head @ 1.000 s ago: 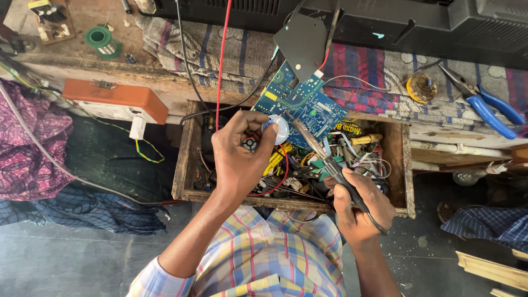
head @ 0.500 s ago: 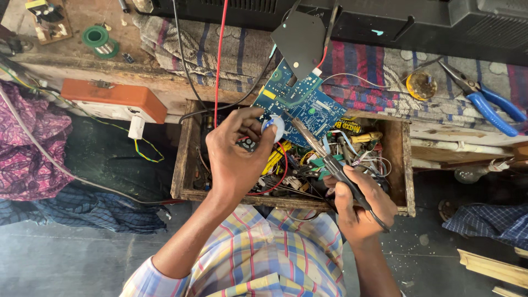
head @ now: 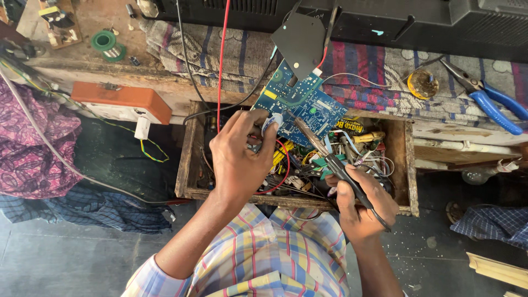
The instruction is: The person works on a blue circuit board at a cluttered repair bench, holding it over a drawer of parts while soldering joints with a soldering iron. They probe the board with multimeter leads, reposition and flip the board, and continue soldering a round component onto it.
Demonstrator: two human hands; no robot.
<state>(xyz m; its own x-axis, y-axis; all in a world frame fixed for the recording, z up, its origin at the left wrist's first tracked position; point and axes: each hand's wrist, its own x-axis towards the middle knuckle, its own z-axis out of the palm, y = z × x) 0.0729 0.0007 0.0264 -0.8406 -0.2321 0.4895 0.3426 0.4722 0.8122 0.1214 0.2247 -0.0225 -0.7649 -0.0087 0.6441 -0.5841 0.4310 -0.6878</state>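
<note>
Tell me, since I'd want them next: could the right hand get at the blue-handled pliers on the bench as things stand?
Probably not at once: the right hand holds a soldering iron. The blue-handled pliers lie uncovered on the striped cloth, with nothing in between.

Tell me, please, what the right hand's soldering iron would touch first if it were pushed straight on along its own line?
Most likely the blue circuit board: the soldering iron in the right hand points up-left, its tip apparently already at the board beside the left hand fingertips, though depth is unclear.

One blue circuit board [head: 300, 104], one soldering iron [head: 330, 159], one blue-handled pliers [head: 489, 99], one green solder spool [head: 105, 44].
</note>
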